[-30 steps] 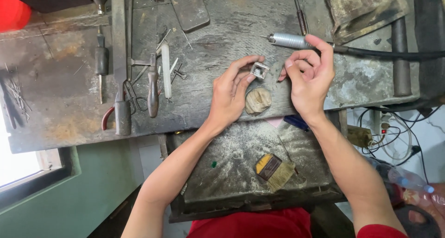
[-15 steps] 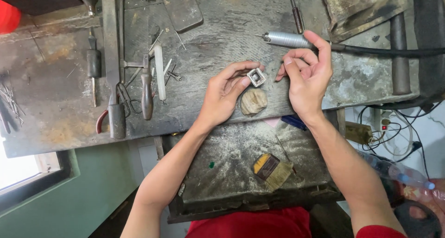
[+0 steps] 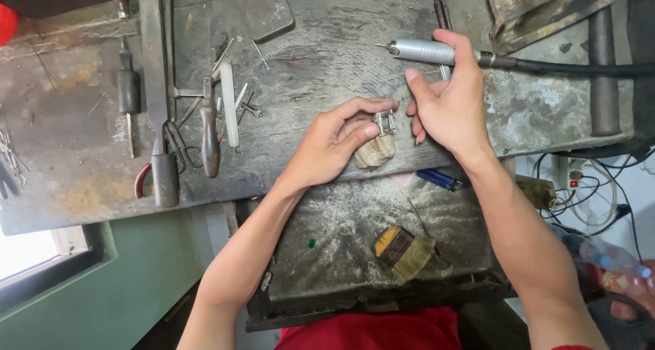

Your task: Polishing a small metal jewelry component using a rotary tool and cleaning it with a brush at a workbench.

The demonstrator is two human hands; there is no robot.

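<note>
Pinching a small metal piece [image 3: 387, 121] in its grip, the left hand [image 3: 334, 145] rests it on a wooden peg [image 3: 374, 152] at the table [image 3: 327, 56] edge. Just right, the right hand [image 3: 450, 104] is closed around a rotary tool [image 3: 423, 51], tip pointing left.

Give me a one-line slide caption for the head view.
Left hand holds a small metal piece on a bench peg; right hand holds a rotary handpiece.
</note>
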